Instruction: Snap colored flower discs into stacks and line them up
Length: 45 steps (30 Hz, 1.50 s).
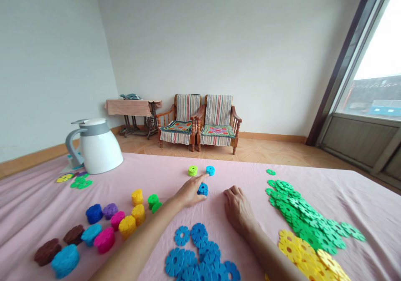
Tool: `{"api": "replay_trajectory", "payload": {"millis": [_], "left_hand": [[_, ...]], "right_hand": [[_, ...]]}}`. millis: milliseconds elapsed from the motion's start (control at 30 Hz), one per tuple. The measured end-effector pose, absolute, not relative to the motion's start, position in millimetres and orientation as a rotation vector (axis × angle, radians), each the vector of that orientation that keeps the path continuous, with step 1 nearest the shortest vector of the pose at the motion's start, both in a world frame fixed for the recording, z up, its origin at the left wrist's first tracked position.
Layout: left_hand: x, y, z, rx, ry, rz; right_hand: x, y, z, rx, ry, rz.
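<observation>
My left hand reaches forward over the pink cloth, its thumb and fingers closed around a short blue stack of flower-shaped plastic discs. Just beyond its fingertips stand a light blue stack and a lime green stack. My right hand rests on the cloth to the right, fingers curled in and together, with nothing visible in it. Between my forearms lies a loose pile of blue discs.
Several coloured disc stacks stand at the left. A white jug and a few loose discs are behind them. Green discs and yellow discs spread at the right. Two chairs stand beyond the table.
</observation>
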<state>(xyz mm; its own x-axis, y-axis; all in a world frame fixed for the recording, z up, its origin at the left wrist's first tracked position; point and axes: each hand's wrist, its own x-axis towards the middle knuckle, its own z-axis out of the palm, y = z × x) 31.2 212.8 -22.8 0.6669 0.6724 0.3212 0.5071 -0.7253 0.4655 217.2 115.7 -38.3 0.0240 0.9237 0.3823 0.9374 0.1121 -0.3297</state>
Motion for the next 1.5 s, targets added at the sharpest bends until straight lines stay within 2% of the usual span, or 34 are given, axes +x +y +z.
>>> {"api": "replay_trajectory", "payload": {"millis": [600, 867, 1067, 1500], "left_hand": [[30, 205, -19, 2.492, 0.964, 0.721], [17, 194, -20, 2.366, 1.088, 0.84], [4, 175, -34, 2.2, 1.313, 0.856], [5, 151, -45, 2.242, 1.249, 0.942]], "right_hand": [[218, 118, -41, -1.776, -1.879, -0.019], [225, 125, -49, -1.787, -1.775, 0.116], [231, 131, -42, -1.866, -1.869, 0.205], [189, 130, -23, -1.781, -2.051, 0.203]]}}
